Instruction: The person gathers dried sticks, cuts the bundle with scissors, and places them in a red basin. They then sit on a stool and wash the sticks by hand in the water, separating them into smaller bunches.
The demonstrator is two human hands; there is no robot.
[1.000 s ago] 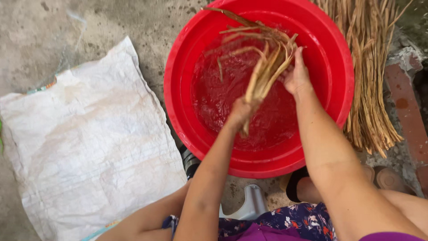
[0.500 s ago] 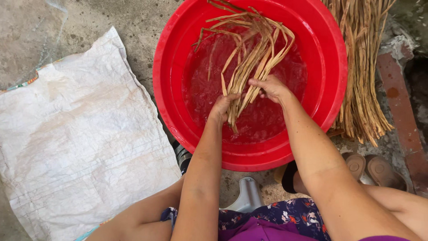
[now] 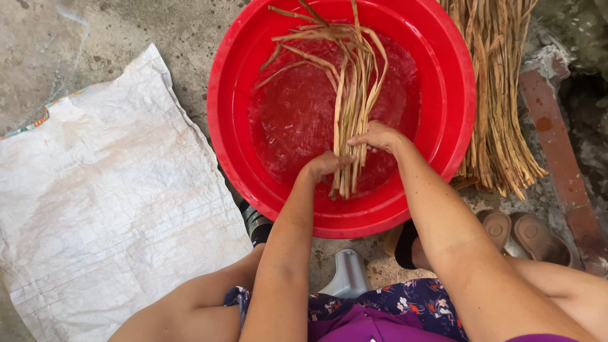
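Observation:
A big red plastic basin (image 3: 443, 57) holds shallow water. A bundle of tan dried strips (image 3: 351, 82) lies in it, fanning out toward the far rim. My left hand (image 3: 324, 166) grips the bundle near its lower end. My right hand (image 3: 379, 135) holds the same bundle just above and to the right, fingers closed over the strips. The cut ends stick out below both hands.
A larger heap of the same dried strips (image 3: 500, 107) lies right of the basin on the concrete. A white woven sack (image 3: 101, 209) is spread flat at the left. A brick edge (image 3: 560, 158), sandals (image 3: 519, 231) and a small grey stool (image 3: 348, 275) sit near my knees.
The bundle has swung from slanting right to nearly upright in the basin. Both hands have slid down toward the near rim, closer together on the strips' lower ends.

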